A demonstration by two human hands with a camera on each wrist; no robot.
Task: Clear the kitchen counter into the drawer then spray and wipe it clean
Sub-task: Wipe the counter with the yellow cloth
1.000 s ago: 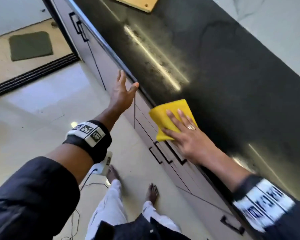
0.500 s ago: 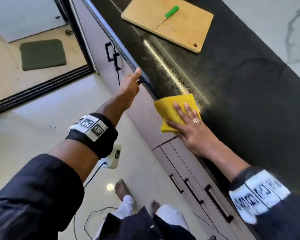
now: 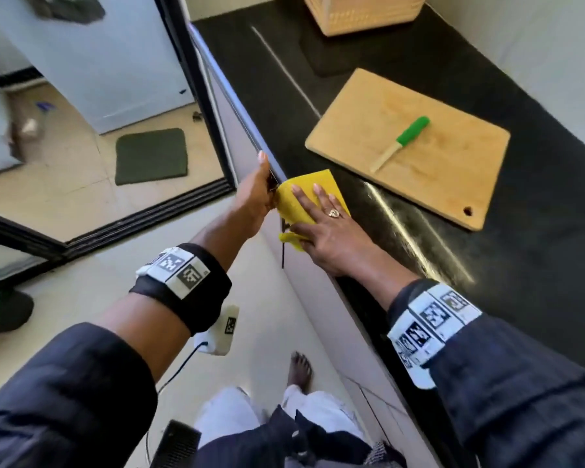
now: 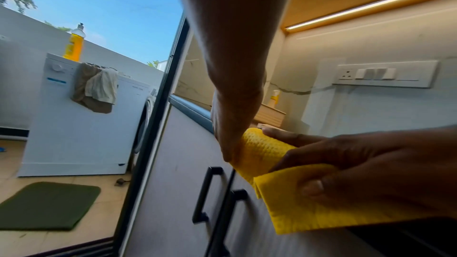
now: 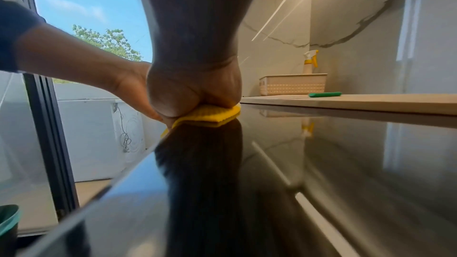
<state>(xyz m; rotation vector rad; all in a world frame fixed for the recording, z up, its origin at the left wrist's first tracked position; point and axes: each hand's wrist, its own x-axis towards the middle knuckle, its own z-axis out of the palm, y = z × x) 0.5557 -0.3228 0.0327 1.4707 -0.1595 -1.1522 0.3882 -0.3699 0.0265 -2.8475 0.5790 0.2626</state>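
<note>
A yellow cloth [image 3: 309, 194] lies folded over the front edge of the black counter [image 3: 520, 282]. My right hand [image 3: 325, 224] presses flat on it with straight fingers. In the left wrist view its thumb lies on the part of the cloth [image 4: 284, 192] that hangs down the edge. My left hand [image 3: 255, 194] stretches along the counter's front edge with fingers extended, its palm side touching the cloth's left end. The right wrist view shows the cloth [image 5: 212, 114] under my right palm. A spray bottle [image 5: 310, 62] stands behind a cream basket.
A wooden cutting board [image 3: 436, 170] with a green-handled knife [image 3: 409, 131] lies just beyond the cloth. Farther along are the cream basket [image 3: 362, 11] and a dark mat [image 3: 331, 59]. Black cabinet handles [image 4: 207, 192] sit below the edge. A green floor mat [image 3: 151, 156] lies past the doorway.
Both hands have slid along the counter's front edge toward the cutting board. My left hand, apart from the cloth before, now touches its left end.
</note>
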